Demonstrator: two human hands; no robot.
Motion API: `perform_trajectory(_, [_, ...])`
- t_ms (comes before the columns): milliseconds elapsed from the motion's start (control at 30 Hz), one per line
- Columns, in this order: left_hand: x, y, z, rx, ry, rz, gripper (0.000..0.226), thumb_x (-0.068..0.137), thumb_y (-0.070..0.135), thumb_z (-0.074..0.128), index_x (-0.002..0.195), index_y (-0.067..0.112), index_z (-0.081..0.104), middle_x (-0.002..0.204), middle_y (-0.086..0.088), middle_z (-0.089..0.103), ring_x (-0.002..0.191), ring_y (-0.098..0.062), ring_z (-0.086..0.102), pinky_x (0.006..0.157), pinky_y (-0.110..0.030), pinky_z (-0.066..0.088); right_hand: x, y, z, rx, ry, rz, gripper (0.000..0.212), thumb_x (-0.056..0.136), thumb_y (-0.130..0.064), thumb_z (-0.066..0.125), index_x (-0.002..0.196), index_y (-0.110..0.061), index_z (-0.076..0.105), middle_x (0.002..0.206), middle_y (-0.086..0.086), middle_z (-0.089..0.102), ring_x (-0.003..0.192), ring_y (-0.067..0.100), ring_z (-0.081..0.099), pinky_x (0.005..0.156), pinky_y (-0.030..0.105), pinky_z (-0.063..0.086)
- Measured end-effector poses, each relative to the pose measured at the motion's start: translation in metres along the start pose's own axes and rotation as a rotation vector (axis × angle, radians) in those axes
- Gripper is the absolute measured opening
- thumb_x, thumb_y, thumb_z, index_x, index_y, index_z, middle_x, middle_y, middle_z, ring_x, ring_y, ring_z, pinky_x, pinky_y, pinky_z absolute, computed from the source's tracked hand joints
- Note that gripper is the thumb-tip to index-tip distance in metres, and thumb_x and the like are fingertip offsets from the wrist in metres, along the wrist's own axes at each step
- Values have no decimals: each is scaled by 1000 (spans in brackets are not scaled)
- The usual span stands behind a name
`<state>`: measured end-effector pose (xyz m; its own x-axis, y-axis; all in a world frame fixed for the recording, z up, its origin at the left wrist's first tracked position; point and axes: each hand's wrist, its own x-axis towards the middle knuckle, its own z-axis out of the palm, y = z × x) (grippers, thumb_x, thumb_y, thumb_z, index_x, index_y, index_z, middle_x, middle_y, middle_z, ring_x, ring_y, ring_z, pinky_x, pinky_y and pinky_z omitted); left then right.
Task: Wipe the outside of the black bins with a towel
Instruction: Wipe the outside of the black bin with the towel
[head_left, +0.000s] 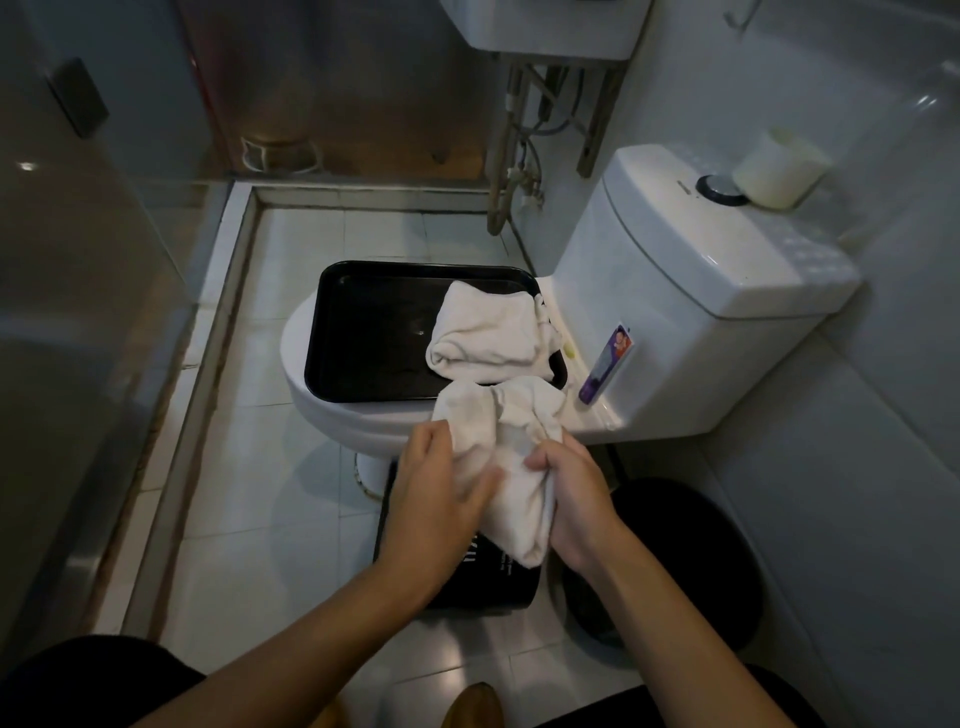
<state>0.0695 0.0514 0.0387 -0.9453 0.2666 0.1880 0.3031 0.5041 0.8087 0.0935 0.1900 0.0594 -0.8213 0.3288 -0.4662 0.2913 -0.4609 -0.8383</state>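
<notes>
I hold a crumpled white towel in both hands above the floor in front of the toilet. My right hand grips its right side with curled fingers. My left hand lies against its left side, thumb pressed onto the cloth, fingers fairly straight. Directly under the hands a black rectangular bin with white lettering lies on the floor, partly hidden by my arms. A round black bin stands on the floor to its right. A black tray rests on the closed toilet lid with a second folded white towel on it.
The white toilet with its cistern fills the right middle, a paper roll on top and a purple tube beside the lid. A raised shower threshold runs along the left. Pipes under a sink stand at the back.
</notes>
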Motion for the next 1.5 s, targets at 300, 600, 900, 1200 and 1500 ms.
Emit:
perform_trajectory(300, [46, -6, -46, -466, 291, -606, 32, 93, 20, 53, 124, 14, 56, 111, -1, 60, 103, -22, 56, 91, -35, 46, 3, -24, -26, 180, 84, 28, 59, 68, -9, 47, 125, -4, 61, 119, 24, 67, 111, 46, 62, 96, 61, 48])
perform_trajectory(600, [61, -11, -83, -357, 314, -325, 16, 92, 13, 44, 105, 19, 52, 88, 10, 55, 80, -4, 54, 66, -28, 46, -4, -42, -37, 27, -59, -128, 42, 84, -7, 66, 126, -2, 61, 119, 18, 69, 110, 32, 67, 84, 37, 58])
perform_trajectory(900, [56, 18, -96, -318, 383, 5, 19, 91, 3, 49, 90, 22, 52, 77, 17, 53, 71, 0, 51, 62, -19, 44, 10, -33, -54, -225, 40, -73, 28, 89, -2, 60, 116, -5, 68, 111, 15, 73, 107, 33, 68, 100, 47, 49])
perform_trajectory(1200, [49, 75, -94, -412, 65, 193, 11, 93, 0, 51, 94, 9, 59, 82, 3, 58, 73, 1, 55, 61, -12, 46, 8, -11, -40, -791, 17, 0, 45, 74, 1, 63, 115, -18, 64, 105, 3, 67, 94, 18, 62, 72, 30, 51])
perform_trajectory(1500, [49, 86, -78, -485, -140, 180, 22, 95, 3, 49, 86, 21, 59, 76, 15, 59, 72, 0, 57, 62, -14, 47, -15, -22, -14, -623, -511, 4, 49, 78, 11, 61, 117, -17, 65, 113, -1, 73, 109, 13, 66, 87, 25, 52])
